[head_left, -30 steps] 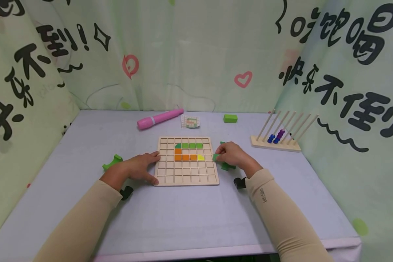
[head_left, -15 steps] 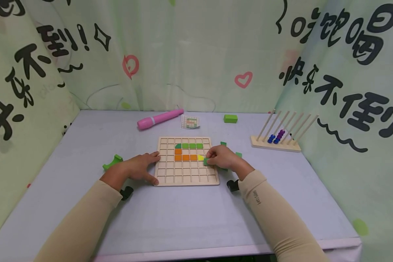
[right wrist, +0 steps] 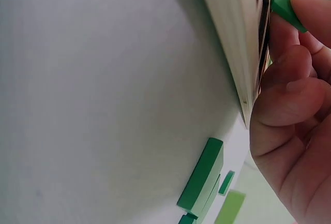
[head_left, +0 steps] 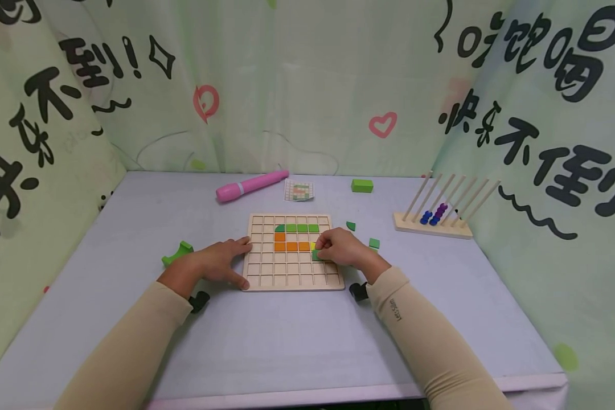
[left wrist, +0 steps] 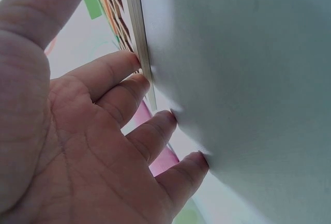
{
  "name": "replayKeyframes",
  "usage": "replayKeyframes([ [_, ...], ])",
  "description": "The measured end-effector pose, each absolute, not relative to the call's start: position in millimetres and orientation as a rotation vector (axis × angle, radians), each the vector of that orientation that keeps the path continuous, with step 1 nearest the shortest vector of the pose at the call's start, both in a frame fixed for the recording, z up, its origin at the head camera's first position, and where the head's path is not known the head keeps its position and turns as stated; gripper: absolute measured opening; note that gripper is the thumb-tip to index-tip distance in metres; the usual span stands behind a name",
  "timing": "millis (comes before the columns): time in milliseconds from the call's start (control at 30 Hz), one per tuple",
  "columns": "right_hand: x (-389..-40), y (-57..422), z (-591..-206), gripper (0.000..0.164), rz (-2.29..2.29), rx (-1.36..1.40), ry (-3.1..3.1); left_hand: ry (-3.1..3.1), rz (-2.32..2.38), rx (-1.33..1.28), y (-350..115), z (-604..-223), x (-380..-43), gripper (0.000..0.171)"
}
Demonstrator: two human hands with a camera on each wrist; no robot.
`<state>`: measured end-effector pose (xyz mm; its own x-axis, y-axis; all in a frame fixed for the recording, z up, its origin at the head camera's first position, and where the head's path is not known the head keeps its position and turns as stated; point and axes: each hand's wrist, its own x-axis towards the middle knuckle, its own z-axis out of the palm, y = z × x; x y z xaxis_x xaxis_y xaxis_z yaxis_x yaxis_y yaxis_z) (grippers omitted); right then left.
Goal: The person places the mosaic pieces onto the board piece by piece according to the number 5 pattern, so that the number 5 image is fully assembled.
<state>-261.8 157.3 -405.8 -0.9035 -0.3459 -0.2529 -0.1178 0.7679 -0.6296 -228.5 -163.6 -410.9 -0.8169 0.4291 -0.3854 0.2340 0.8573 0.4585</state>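
A wooden grid board (head_left: 287, 281) lies on the table in the head view. My left hand (head_left: 216, 262) touches its left edge with fingers and thumb spread. Over the right half of the board, my right hand (head_left: 345, 247) pinches a green tile (right wrist: 285, 1) between thumb and fingers. That tile sits just below a yellow tile (head_left: 313, 245), partly hidden by the fingers. Orange tiles (head_left: 292, 246) run left from the yellow one. A row of light green tiles (head_left: 302, 228) lies higher up, with a darker rounded tile (head_left: 279, 228) at its left end.
Loose green pieces (head_left: 374, 243) lie right of the board, and a green curved block (head_left: 176, 254) lies left. Behind are a pink marker-like stick (head_left: 251, 185), a pattern card (head_left: 299, 191) and a green block (head_left: 362, 185). A pegged bead rack (head_left: 433, 225) stands at the right.
My right hand has carried the green tile leftward from beside the board to the cells below the yellow tile. My left hand has stayed at the board's edge.
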Motion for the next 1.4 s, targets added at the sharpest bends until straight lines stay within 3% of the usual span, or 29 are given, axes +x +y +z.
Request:
replayKeyframes([
  [733,-253.1,147.0,-401.8,0.004,-0.662,-0.354,2.747,2.546,0.534,0.500,-161.5,-409.8,-228.6,0.104],
  [1400,-262.7,207.1,-394.5,0.020,-0.840,-0.226,2.741,2.548,0.538,0.485,-161.7,-410.0,-228.6,0.104],
])
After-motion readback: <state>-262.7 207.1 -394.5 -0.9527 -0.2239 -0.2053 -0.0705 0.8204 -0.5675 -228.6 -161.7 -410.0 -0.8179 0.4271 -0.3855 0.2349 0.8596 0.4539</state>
